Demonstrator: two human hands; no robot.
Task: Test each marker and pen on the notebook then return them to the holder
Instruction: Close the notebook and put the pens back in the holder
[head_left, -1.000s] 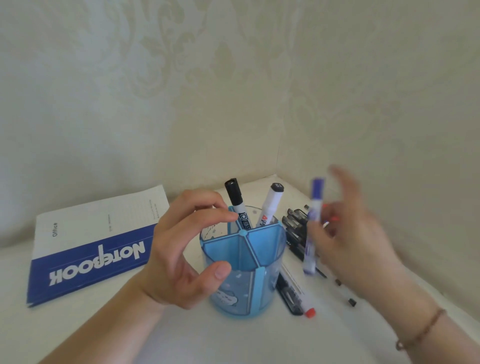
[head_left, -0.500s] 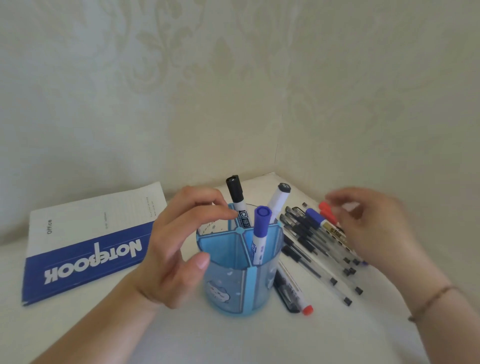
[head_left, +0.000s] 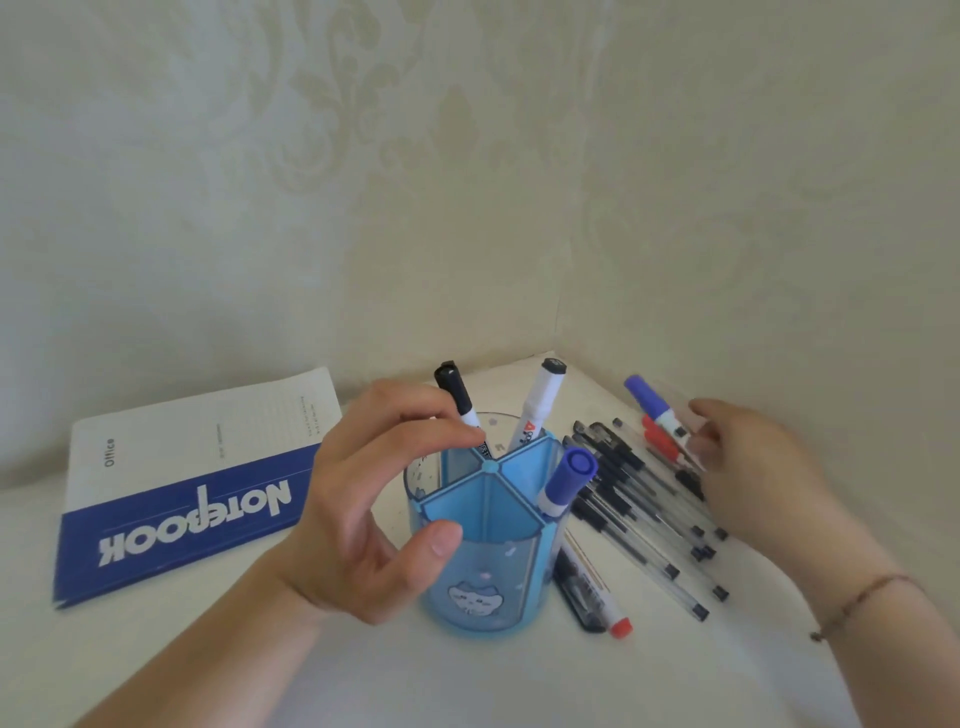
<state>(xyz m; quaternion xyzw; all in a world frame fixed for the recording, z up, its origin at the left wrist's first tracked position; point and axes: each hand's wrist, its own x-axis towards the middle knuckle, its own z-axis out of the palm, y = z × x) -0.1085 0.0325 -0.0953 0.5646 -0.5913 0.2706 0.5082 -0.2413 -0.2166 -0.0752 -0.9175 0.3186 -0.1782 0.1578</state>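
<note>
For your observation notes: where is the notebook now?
In the head view, the notebook lies closed on the table's left side, beside the left hand and holder.

Loose pens (head_left: 644, 499) crowd the holder's (head_left: 483, 571) right; bare table (head_left: 467, 680) lies in front.

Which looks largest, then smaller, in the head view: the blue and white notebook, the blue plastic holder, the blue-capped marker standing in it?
1. Blue and white notebook, largest.
2. Blue plastic holder.
3. Blue-capped marker, smallest; its lower part is hidden inside the holder.
</note>
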